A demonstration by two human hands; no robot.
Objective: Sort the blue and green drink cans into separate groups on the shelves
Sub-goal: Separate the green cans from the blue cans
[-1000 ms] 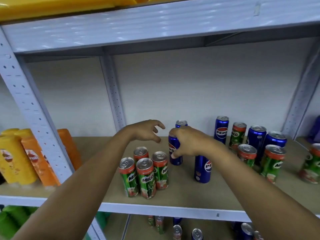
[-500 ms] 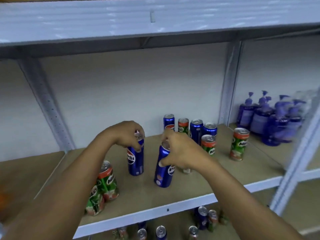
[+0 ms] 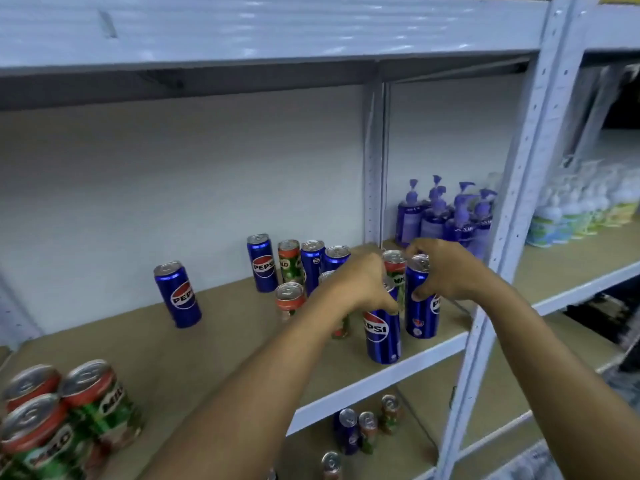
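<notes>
Tan shelf board (image 3: 214,344), grey steel uprights, white wall. L hand (image 3: 360,284) fingers clamp Pepsi can (image 3: 381,332); R hand (image 3: 446,271) fingers clamp 2nd Pepsi can (image 3: 420,306).

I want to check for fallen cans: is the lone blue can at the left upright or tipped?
Upright. The lone blue can stands on its base on the shelf, silver top up; its slight lean may be lens distortion.
</notes>
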